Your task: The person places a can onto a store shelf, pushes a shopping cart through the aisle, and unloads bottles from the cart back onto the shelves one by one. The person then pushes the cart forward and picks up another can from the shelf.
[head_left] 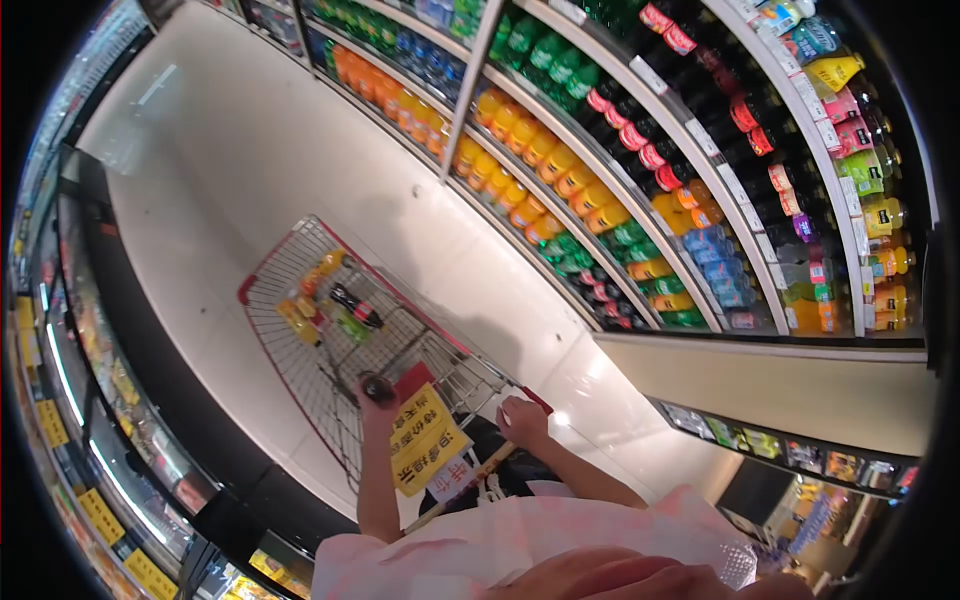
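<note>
A shopping cart (283, 352) with wire sides and red trim stands in front of me. My left hand (378, 398) is closed around a dark bottle (377, 386), seen end-on over the cart. My right hand (522, 424) has curled fingers beside the cart's red corner (536, 400); something white shows under it, and what it grips is unclear. Inside the basket lie a dark cola bottle (356, 306), a green package (352, 326), a yellow package (298, 318) and orange-yellow items (322, 270). A yellow sign (430, 440) with printed characters is fixed near the handle (480, 470).
Shelves of bottled drinks (560, 170) run along the right, with orange, green, dark and blue bottles. Along the left stands a chilled case (120, 330) with a dark base. Pale floor tiles (200, 200) lie between them. Another lit shelf (790, 450) is at lower right.
</note>
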`<state>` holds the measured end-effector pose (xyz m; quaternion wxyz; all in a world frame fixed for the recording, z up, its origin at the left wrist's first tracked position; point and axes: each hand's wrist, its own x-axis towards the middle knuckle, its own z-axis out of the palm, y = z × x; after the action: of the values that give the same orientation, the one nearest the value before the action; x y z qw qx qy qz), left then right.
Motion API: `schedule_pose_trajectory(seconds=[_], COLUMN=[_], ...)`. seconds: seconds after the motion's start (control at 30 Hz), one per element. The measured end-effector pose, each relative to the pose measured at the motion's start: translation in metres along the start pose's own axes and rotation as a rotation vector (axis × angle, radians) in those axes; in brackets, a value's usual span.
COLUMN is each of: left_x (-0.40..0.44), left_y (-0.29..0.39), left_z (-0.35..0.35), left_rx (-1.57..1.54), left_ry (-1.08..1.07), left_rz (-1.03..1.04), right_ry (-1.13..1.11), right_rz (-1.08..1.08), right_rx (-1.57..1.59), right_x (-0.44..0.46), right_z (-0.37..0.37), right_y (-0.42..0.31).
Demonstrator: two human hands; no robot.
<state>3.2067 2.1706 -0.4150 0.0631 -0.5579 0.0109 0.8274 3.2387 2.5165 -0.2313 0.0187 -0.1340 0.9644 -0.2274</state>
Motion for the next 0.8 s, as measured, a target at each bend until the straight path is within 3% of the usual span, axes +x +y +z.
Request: schedule_pose_trajectory(seconds=[0.13,0.2,0.27,0.3,0.4,0.47,0.5,0.57,0.7,0.77,0.8], left_x=[-0.104,-0.139,-0.176,-0.188,-0.197,-0.216,-0.227,-0.241,-0.292,-0.284,-0.3], left_y=[-0.042,-0.064,-0.092,-0.103,-0.134,-0.167,-0.179,-0.192,-0.208,-0.2,-0.199], left_z=[0.037,0.051,0.069,0.075,0.064,0.073,0.071,0.062,0.073,0.068,0.072], left_rx=[0.102,0.06,0.023,0.007,0.308,0.344,0.349,0.401,0.568,0.502,0.517], left_ry=[-0.179,-0.341,-0.363,-0.374,-0.711,-0.601,-0.535,-0.643,-0.585,-0.769,-0.831], left_rz=[-0.021,-0.089,-0.146,-0.182,-0.29,-0.218,-0.176,-0.195,-0.291,-0.488,-0.499], right_ry=[0.069,-0.084,-0.198,-0.161,-0.09,-0.091,-0.08,-0.068,-0.197,-0.071,-0.009], right_rz=[-0.113,-0.05,-0.048,-0.121,-0.345,-0.523,-0.502,-0.453,-0.196,-0.181,-0.28], right_rx=[-0.011,0.314,0.52,0.571,0.661,0.651,0.625,0.583,0.882,0.807,0.833], right_x=[0.018,0.03,0.039,0.044,0.046,0.045,0.042,0.028,0.012,0.014,0.027], right_z=[-0.019,-0.041,-0.057,-0.07,-0.104,-0.11,-0.116,-0.126,-0.154,-0.159,-0.153], right_y=[-0.006,-0.013,-0.019,-0.033,-0.076,-0.083,-0.082,-0.084,-0.081,-0.079,-0.069])
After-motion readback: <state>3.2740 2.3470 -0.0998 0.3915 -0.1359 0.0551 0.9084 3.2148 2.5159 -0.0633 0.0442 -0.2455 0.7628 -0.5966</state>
